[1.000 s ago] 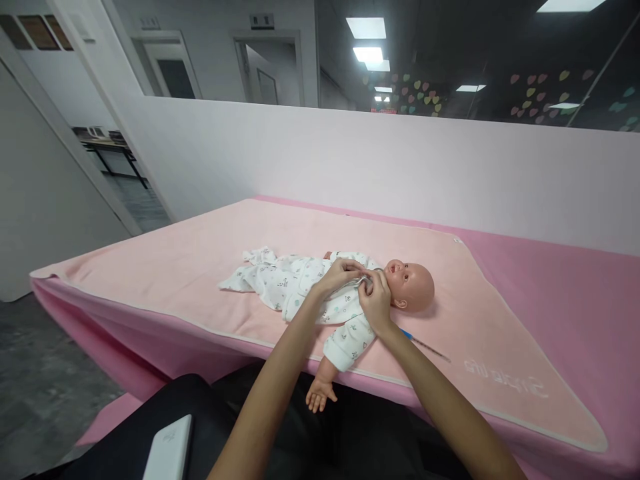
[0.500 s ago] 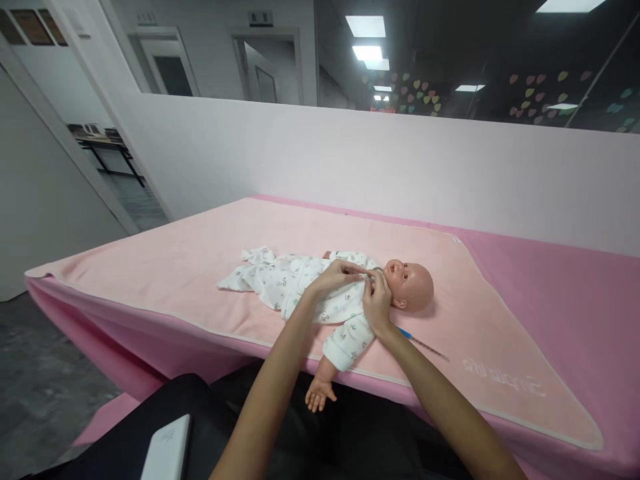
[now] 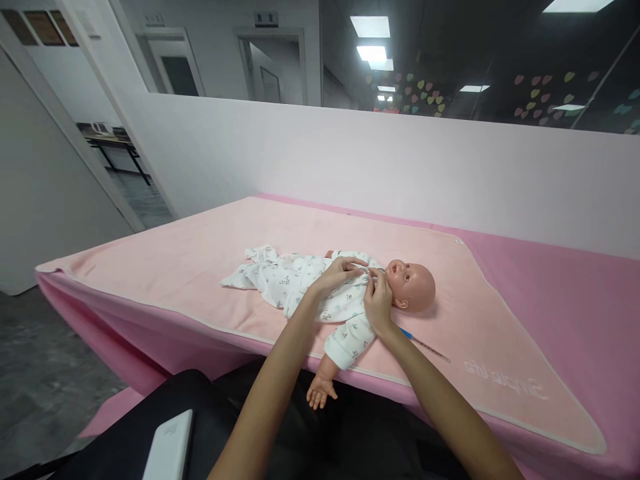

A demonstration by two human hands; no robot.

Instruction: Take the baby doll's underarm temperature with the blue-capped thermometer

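A baby doll (image 3: 419, 288) lies on its back, its head to the right, dressed in a white printed baby outfit (image 3: 277, 280). Both my hands meet at the outfit's neckline, just below the doll's chin. My left hand (image 3: 340, 275) rests over the chest with its fingers bent and pinching the cloth near the collar. Facing it, my right hand (image 3: 379, 300) also has its fingertips closed on the collar edge. Whatever fastening lies between the fingertips is too small to make out. One doll arm hangs toward me past the table edge.
A thin stick with a blue end (image 3: 425, 345) lies beside my right forearm. The doll rests on a pale pink mat (image 3: 200, 247) over a darker pink cloth (image 3: 575, 287). Behind stands a white partition (image 3: 400, 167) topped by glass. A white flat device (image 3: 169, 443) lies on my lap.
The view has shifted slightly. My left fingers have lifted and spread a little from the collar, while my right hand stays in nearly the same place.
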